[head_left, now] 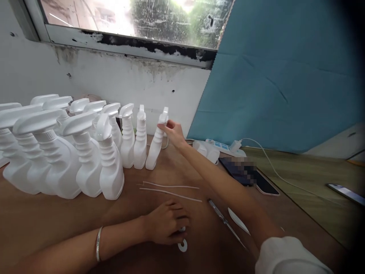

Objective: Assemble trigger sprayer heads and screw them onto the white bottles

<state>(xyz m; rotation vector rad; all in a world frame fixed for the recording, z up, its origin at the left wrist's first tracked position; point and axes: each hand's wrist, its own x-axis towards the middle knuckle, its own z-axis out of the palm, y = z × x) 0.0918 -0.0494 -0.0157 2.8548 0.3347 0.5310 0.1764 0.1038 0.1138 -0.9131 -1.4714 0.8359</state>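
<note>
A white spray bottle [156, 146] leans to the right at the end of the bottle group, its base at the table. My right hand [174, 133] grips it just below the trigger head, thumb and fingers closed around the neck. My left hand [167, 222], wearing a silver bangle [98, 243] at the wrist, rests on the table with its fingers curled. A small white ring [183, 246] lies against its thumb side. Another white bit shows between the fingers, mostly hidden. Two thin white tubes [171, 194] lie beyond this hand.
Several white spray bottles [112, 171] stand close together on the left. A screwdriver [225, 220] and a white curved piece [238, 220] lie near my right forearm. Phones [266, 182], a power strip [225, 146] and a white cable [266, 158] are at the right, below a blue curtain [273, 76].
</note>
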